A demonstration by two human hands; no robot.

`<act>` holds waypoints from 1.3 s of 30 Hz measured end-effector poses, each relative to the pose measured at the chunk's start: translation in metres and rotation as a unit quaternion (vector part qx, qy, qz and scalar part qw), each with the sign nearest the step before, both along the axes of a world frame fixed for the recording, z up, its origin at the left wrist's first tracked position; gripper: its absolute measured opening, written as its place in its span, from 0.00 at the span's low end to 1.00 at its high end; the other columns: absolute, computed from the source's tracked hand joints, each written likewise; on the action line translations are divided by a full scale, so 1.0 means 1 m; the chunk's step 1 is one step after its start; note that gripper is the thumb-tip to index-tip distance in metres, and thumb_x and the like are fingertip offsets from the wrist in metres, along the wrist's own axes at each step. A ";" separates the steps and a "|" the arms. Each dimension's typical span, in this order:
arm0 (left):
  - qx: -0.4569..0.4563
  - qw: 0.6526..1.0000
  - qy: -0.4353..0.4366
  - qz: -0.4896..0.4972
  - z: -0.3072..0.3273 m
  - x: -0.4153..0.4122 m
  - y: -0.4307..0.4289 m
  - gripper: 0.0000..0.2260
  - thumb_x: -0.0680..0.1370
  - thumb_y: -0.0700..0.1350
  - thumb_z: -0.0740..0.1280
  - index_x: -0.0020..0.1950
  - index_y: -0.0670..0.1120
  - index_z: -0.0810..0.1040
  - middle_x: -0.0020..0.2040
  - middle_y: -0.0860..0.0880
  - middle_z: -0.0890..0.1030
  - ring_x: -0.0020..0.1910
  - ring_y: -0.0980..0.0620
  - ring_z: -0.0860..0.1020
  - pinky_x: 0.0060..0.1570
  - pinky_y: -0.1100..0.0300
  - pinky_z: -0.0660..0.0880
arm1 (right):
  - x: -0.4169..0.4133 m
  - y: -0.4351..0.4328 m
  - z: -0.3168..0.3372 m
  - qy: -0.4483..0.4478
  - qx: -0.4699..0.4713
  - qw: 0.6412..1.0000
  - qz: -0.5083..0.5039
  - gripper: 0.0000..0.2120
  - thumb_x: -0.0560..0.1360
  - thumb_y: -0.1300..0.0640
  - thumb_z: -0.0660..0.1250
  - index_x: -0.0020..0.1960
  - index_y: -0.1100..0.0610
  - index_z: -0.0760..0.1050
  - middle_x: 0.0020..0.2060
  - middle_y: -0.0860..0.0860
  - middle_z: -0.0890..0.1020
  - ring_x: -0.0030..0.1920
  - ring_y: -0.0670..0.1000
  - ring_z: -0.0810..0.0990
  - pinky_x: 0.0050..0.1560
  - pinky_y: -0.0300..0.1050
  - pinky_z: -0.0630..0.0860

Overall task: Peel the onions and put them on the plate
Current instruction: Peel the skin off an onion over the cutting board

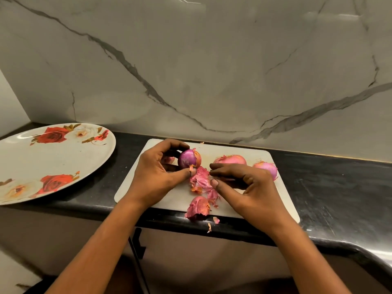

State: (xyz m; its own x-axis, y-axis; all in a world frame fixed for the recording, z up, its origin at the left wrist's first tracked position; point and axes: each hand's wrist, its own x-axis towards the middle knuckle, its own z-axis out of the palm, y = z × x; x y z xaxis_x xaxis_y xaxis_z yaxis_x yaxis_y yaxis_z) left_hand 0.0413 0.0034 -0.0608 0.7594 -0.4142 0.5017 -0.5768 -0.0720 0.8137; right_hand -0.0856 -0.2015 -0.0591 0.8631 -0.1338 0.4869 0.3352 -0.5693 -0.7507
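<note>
Onion (187,159): at board's (244,151) far left, part-skinned, gripped in your left hand (152,172). Right hand (250,185): half curled by the peel (201,179); whether it pinches any, cannot tell. Strip the last orange skin off its right side. Plate (42,162): left of board. Counter (328,177) under board: black; marble wall (191,60) behind

A part-peeled purple onion (187,159) was held left of two skin-on onions (230,159); the rose-patterned plate (31,164) lay at the left.
</note>
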 end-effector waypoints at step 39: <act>0.040 0.997 -0.061 -0.029 -0.002 0.001 -0.001 0.24 0.69 0.34 0.82 0.63 0.47 0.83 0.59 0.56 0.83 0.61 0.51 0.82 0.53 0.53 0.85 | 0.020 0.028 0.001 -0.094 -0.072 0.988 -0.101 0.12 0.78 0.55 0.76 0.60 0.55 0.86 0.49 0.44 0.88 0.49 0.38 0.86 0.48 0.31 0.81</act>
State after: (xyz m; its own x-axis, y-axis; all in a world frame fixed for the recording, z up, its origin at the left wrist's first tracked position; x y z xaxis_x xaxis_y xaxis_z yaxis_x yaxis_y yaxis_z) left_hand 0.0424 0.0026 -0.0627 0.6692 -0.4980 0.5516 -0.6755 -0.0983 0.7308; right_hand -0.0661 -0.1733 -0.0578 0.7180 -0.2117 0.6631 0.3297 -0.7355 -0.5919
